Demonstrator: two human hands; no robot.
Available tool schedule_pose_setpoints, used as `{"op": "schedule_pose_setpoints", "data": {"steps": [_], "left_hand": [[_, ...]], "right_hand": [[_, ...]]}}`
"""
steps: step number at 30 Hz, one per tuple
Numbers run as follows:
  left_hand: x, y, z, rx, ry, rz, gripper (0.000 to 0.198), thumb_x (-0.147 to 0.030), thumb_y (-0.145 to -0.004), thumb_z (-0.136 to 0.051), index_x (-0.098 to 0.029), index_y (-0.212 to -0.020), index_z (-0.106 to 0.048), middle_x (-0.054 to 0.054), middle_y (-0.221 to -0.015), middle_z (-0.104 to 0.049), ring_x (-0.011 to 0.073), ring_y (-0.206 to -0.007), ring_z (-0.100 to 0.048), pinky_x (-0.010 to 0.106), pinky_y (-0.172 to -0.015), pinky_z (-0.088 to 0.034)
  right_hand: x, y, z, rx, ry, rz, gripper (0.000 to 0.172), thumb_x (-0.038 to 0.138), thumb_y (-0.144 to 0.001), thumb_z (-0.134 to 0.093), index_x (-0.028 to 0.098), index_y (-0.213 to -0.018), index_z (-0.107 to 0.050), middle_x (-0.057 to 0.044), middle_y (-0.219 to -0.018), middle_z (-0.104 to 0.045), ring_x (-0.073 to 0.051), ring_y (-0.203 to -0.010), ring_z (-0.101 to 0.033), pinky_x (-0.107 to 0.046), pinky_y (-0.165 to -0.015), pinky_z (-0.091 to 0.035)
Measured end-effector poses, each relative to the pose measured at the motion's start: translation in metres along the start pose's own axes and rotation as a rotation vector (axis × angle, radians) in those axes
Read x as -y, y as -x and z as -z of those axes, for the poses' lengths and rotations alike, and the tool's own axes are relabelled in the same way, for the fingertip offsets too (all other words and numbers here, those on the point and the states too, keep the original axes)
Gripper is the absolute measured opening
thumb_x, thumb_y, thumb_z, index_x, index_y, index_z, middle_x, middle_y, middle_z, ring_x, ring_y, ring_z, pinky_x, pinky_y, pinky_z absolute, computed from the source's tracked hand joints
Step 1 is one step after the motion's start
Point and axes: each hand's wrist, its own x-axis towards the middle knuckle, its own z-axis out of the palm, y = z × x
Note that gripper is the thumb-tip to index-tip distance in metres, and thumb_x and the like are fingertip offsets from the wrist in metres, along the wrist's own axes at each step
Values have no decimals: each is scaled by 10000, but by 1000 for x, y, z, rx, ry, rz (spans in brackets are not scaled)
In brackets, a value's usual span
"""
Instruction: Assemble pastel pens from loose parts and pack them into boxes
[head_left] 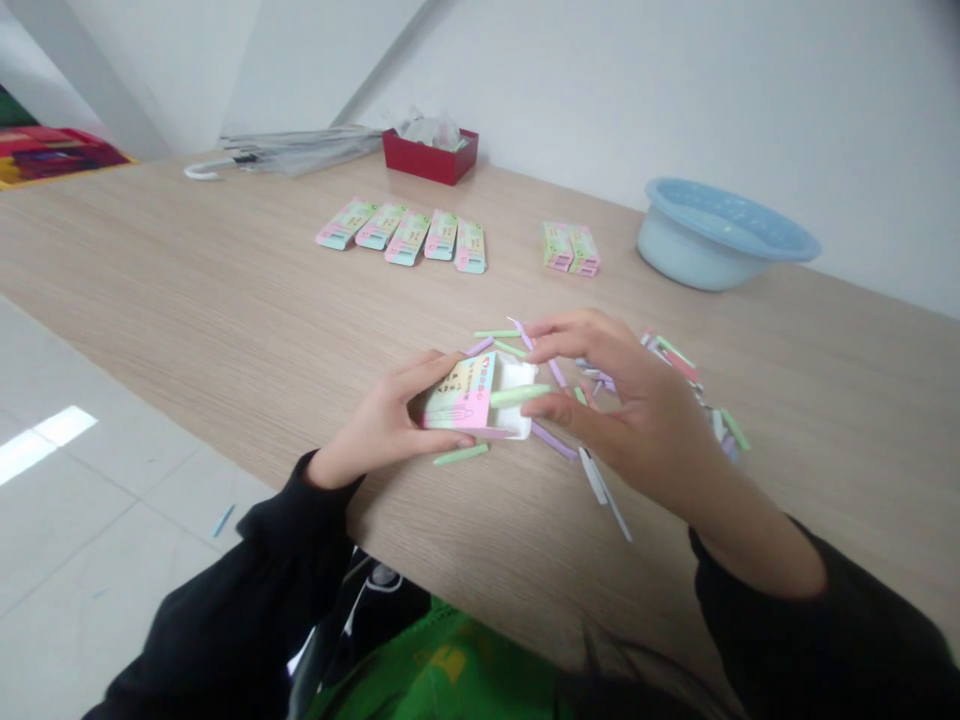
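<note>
A small pink, yellow and green carton (457, 397) is gripped in my left hand (382, 420), thumb in front and fingers behind. Its open end faces right and shows the white inside. A light green pen (517, 394) lies partly in that opening, its outer end by the thumb of my right hand (615, 390). The right fingers are spread apart from the thumb, with a visible gap between; whether the thumb presses the pen I cannot tell. Around the carton lie loose pens, among them a green one (461, 455), a purple one (553, 440) and a white one (592, 476).
Several cartons (409, 238) lie in a row farther back, and two more (570, 248) to their right. A blue basin (697, 245), a red box (429, 158) and a clear umbrella (300, 150) stand or lie along the wall. More pens (675, 360) are heaped at right.
</note>
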Motion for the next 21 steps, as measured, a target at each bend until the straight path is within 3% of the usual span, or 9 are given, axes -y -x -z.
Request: {"op": "schedule_pose_setpoints", "data": {"steps": [6,10,13,16,21], "left_hand": [[-6,5,3,-31,3,75,755,-603,-785,-793,-201,-1393,-600,139,-1274,-701,314,-1119,-678,423,-956,-562],[-1,19,19,-131,-65,161,770,-614,-804,-769,-242,-1441,-548,133,-1390,-651,337,-1226,-637,456,-1037,-531],[15,27,35,-150,-184,202,755,-603,-828,-750,-241,-1453,-531,132,-1401,-641,335,-1236,-626,457,-1051,-517],[36,30,51,-73,-348,256,702,-590,-840,-743,-208,-1404,-573,128,-1309,-680,311,-1146,-657,417,-980,-538],[68,28,64,105,-582,335,707,-604,-876,-689,-172,-1420,-563,82,-1189,-672,279,-1005,-679,329,-854,-539]], "right_hand": [[-4,-4,-5,-58,-27,-63,427,445,-886,-735,223,-1232,-617,-93,-1167,-708,-256,-1040,-664,-417,-916,-534],[-20,8,6,17,-21,-187,195,350,-952,-634,234,-1108,-652,-49,-1010,-714,-202,-863,-669,-364,-806,-539],[-43,15,6,118,72,-218,103,245,-927,-607,225,-1003,-673,-35,-910,-717,-182,-754,-654,-346,-723,-529],[-69,16,-8,249,125,-192,141,180,-896,-573,197,-985,-681,-58,-916,-732,-197,-760,-666,-362,-713,-534],[-94,8,-38,385,215,-65,239,111,-861,-504,192,-965,-703,-109,-979,-735,-257,-918,-683,-424,-839,-543]]}}
